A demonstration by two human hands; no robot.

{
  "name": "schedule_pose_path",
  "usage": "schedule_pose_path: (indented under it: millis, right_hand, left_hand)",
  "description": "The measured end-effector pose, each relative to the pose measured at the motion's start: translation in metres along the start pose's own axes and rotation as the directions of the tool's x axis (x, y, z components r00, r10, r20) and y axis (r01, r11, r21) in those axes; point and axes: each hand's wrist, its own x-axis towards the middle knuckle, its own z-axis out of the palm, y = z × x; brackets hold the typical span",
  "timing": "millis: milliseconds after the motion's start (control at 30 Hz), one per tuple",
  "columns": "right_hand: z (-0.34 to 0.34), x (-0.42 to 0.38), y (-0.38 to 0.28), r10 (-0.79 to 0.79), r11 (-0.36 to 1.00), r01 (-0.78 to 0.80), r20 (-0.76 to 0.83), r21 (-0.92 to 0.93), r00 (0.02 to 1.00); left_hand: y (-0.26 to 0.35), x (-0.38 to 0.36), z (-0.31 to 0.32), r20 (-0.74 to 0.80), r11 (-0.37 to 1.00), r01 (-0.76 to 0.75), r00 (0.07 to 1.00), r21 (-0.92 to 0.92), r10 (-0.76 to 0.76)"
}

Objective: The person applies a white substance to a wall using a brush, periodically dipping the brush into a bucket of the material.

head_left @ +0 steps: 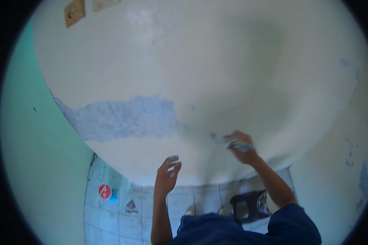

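Right hand (242, 148) with scraper (223, 139) against wall (216, 73).

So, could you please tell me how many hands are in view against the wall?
2. The left hand is raised with its fingers open, low at the white wall. The right hand is higher and further right, pressing a small tool to the wall.
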Motion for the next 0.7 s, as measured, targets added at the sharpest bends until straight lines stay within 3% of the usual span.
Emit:
schedule_pose_path:
  millis: [33, 67, 133, 200, 300, 400, 467, 533, 633, 667, 700]
  right_hand:
    - [-0.011, -0.033, 0.0, 0.258, 0.966, -0.257, -0.069, 0.02, 0.964]
    - [-0.023, -0.068, -0.003, 0.495, 0.868, -0.493, -0.12, 0.048, 0.86]
    - [-0.028, -0.152, 0.007, 0.697, 0.713, -0.63, -0.411, 0.308, 0.588]
    - [-0.048, -0.211, -0.016, 0.898, 0.426, -0.587, -0.401, 0.688, 0.181]
    - [-0.072, -0.293, -0.055, 0.846, 0.288, -0.443, -0.443, 0.849, -0.298]
    - [-0.102, -0.371, -0.093, 0.753, 0.263, -0.444, -0.47, 0.857, -0.461]
    - [-0.115, -0.402, -0.111, 0.692, 0.315, -0.43, -0.515, 0.846, -0.506]
    - [-0.121, -0.431, -0.121, 0.667, 0.362, -0.535, -0.613, 0.763, -0.424]
    - [-0.137, -0.448, -0.112, 0.619, 0.347, -0.422, -0.542, 0.838, -0.568]
    - [-0.128, -0.464, -0.105, 0.608, 0.331, -0.429, -0.538, 0.84, -0.584]
    - [-0.12, -0.485, -0.098, 0.625, 0.388, -0.418, -0.568, 0.821, -0.536]
  left_hand:
    - [-0.004, 0.002, 0.005, 0.024, 1.0, -0.016, 1.0, -0.004, 0.016]
    - [-0.003, 0.003, 0.015, 0.088, 1.0, 0.024, 0.996, -0.016, -0.022]
    - [-0.001, 0.007, 0.045, 0.213, 0.998, 0.053, 0.975, 0.025, -0.057]
    - [-0.01, 0.012, 0.082, 0.355, 0.996, 0.025, 0.933, 0.088, -0.055]
    - [-0.021, 0.016, 0.143, 0.531, 0.99, 0.047, 0.84, 0.129, -0.109]
    - [-0.028, 0.003, 0.204, 0.642, 0.989, 0.034, 0.757, 0.146, -0.121]
    - [-0.043, -0.001, 0.245, 0.697, 0.99, -0.03, 0.713, 0.137, -0.075]
    - [-0.071, -0.009, 0.291, 0.738, 0.986, -0.123, 0.675, 0.115, -0.002]
    - [-0.081, -0.031, 0.362, 0.769, 0.982, 0.177, 0.619, 0.062, -0.16]
    - [-0.095, -0.037, 0.376, 0.784, 0.982, 0.175, 0.6, 0.065, -0.158]
    - [-0.11, -0.046, 0.399, 0.807, 0.982, 0.174, 0.57, 0.068, -0.157]
